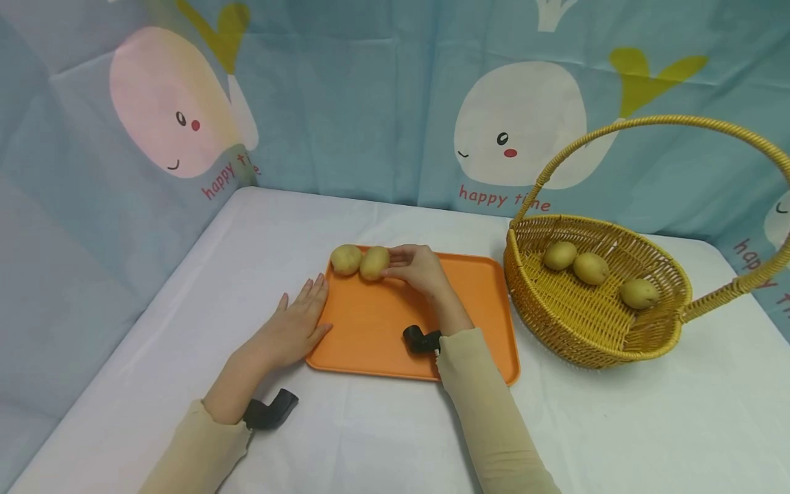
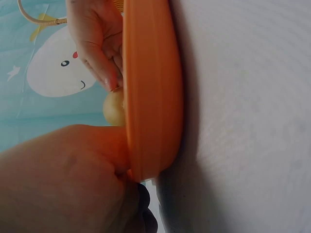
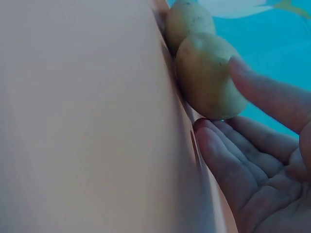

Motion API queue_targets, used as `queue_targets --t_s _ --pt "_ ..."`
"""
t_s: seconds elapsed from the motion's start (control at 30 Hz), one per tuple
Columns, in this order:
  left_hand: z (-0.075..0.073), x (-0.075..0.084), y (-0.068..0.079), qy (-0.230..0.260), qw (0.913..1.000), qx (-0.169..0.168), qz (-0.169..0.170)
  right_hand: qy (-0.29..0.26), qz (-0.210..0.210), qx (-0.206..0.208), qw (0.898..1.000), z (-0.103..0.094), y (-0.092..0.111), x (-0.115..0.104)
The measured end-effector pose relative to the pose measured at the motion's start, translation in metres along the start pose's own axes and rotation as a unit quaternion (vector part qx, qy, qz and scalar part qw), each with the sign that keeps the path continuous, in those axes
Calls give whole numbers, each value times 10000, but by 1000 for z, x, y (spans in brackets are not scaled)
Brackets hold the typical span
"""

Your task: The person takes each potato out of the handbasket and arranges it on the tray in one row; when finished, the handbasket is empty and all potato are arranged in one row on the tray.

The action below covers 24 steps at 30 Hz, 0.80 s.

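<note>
Two yellow potatoes lie side by side at the back left corner of an orange tray (image 1: 370, 322) in the head view. My right hand (image 1: 422, 269) reaches over the tray from the right and pinches the right potato (image 1: 374, 263) at its near end, thumb on its side. In the right wrist view, this potato (image 3: 209, 75) sits against the left potato (image 3: 188, 24), fingertips at its lower end. Beside the tray's left rim, my left hand (image 1: 296, 326) lies with fingers straight, its thumb over the rim. The left wrist view shows the tray's side wall (image 2: 153, 92) up close.
A yellow woven basket (image 1: 527, 309) with a tall arched handle stands right of the tray, with three potatoes inside. White cloth (image 1: 370, 439) covers the table. A blue printed curtain (image 1: 345, 110) hangs behind and at the left. Black wrist pieces (image 1: 271, 410) sit at both cuffs.
</note>
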State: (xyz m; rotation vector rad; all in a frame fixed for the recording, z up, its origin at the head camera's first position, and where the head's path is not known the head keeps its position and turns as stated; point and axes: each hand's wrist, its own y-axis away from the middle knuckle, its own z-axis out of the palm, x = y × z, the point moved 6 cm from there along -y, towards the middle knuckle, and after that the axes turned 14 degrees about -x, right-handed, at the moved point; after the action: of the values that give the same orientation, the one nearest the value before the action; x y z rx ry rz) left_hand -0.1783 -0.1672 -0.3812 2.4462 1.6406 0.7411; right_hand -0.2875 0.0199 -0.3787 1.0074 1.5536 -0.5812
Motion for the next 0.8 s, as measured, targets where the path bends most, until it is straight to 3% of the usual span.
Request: queue_targets --t_s 0.3,0.5,0.8 --pt "0 -1 1 52 10000 0 -5 1093 142 230 9936 7 -3 -3" --pt "2 -2 -1 23 10000 1 15 1106 -24 797 9907 -1 1 -2" --pt "3 -3 -2 18 10000 -6 -9 729 17 613 9955 -1 -1 2"
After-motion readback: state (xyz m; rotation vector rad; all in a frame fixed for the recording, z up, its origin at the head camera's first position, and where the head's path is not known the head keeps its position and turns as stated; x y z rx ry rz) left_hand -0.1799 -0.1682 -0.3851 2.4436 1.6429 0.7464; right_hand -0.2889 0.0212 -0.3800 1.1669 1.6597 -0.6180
